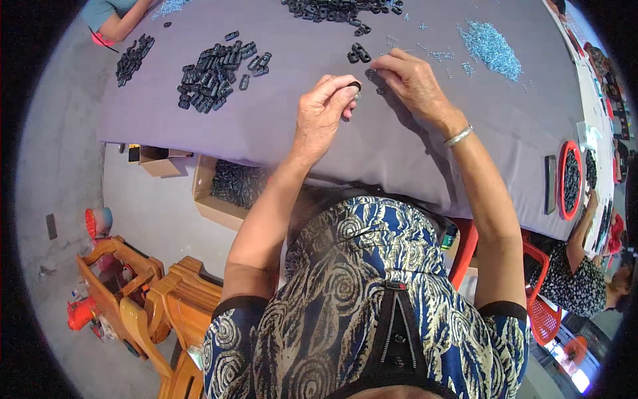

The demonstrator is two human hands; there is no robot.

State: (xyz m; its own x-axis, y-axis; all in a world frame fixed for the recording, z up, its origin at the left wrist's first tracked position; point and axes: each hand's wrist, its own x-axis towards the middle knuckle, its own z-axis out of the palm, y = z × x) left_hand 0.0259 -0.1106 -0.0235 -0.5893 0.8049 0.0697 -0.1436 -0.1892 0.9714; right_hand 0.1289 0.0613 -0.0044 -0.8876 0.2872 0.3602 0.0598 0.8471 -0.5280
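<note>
Between the thumb and fingers of my left hand (322,113) sits a small black plastic cord lock part (357,86), mostly covered by the fingertips. My right hand (415,83) is closed in a pinch just to the right, over the table; what its fingertips hold, if anything, is too small to make out. Small black parts (359,53) lie just beyond both hands. A heap of black cord locks (216,74) is on the left of the cloth, and small metal springs (492,50) are piled at the right.
More black parts (339,9) are heaped at the far edge. Beneath the grey-covered table (266,126) stands a cardboard box (219,211) of black pieces. A red-rimmed basket (570,181) lies to the right, near a seated person (578,272). Wooden chairs (179,299) stand at lower left.
</note>
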